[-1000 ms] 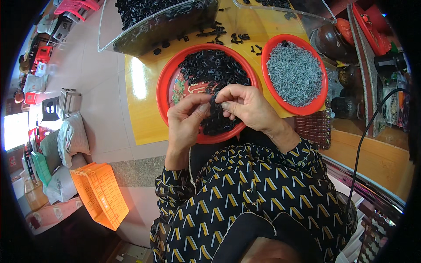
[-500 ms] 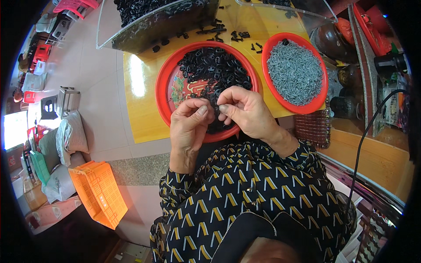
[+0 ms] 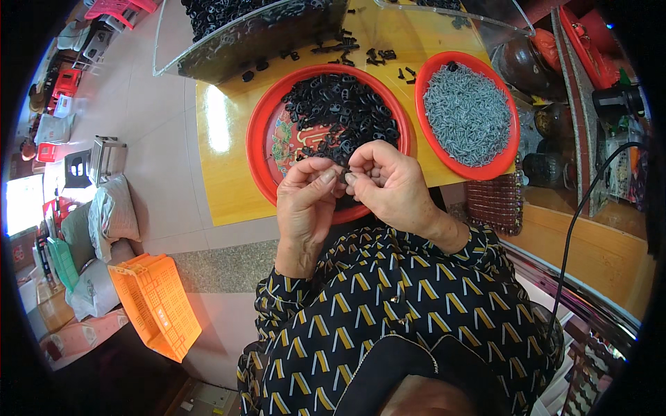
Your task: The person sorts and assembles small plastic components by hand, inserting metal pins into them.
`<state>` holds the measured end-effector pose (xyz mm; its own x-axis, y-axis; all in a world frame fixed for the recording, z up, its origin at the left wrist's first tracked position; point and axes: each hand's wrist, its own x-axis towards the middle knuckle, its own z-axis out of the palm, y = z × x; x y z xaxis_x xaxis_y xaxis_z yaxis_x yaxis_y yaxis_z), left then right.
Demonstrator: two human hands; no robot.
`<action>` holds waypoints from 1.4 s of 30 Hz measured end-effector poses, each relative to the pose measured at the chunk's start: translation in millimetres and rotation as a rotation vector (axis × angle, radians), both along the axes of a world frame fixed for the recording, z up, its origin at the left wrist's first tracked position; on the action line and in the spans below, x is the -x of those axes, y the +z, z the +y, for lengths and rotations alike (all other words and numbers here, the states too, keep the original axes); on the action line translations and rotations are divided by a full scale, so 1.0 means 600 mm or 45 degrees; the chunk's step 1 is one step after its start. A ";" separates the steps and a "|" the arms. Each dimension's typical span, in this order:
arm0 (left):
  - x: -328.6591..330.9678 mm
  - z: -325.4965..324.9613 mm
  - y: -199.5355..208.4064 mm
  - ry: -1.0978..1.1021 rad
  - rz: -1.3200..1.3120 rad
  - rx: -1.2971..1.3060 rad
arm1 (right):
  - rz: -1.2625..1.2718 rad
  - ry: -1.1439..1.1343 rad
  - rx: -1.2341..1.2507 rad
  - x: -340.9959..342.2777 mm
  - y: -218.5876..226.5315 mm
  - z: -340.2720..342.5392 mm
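Observation:
Above the near side of a red round tray, my two hands meet fingertip to fingertip. My left hand is closed in a pinch, and a small black plastic part shows dark at its fingertips. Thumb and forefinger of my right hand press together against the same spot; whatever they grip is mostly hidden. Many loose black plastic parts lie heaped in the tray, with its printed bottom showing at the left. To the right, a red oval tray holds a pile of silvery screws, with one black piece on top.
Behind the round tray stands a clear plastic bin of black parts, another clear bin beside it. Scattered black pieces lie on the yellow table. An orange crate sits at lower left; a black cable hangs at right.
My hands have come together, the left moving slightly right and the right slightly down, so their fingertips now meet. The trays and bins stay where they were.

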<state>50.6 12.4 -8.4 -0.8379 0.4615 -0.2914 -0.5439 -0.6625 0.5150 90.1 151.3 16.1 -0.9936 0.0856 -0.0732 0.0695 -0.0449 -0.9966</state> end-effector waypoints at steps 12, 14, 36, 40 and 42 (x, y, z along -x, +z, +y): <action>-0.009 0.009 0.006 0.102 0.139 0.131 | 0.077 -0.121 -0.070 0.002 -0.009 -0.007; -0.010 0.013 0.011 0.134 0.202 0.213 | 0.134 -0.158 -0.118 0.001 -0.011 -0.008; 0.030 -0.010 -0.001 0.341 0.537 0.670 | -0.134 -0.030 0.233 0.010 0.006 0.077; 0.051 -0.052 -0.014 0.158 0.909 1.323 | -0.131 -0.054 0.229 -0.001 0.004 0.087; 0.055 -0.042 0.001 0.015 1.317 1.646 | -0.113 -0.038 0.242 -0.003 -0.006 0.082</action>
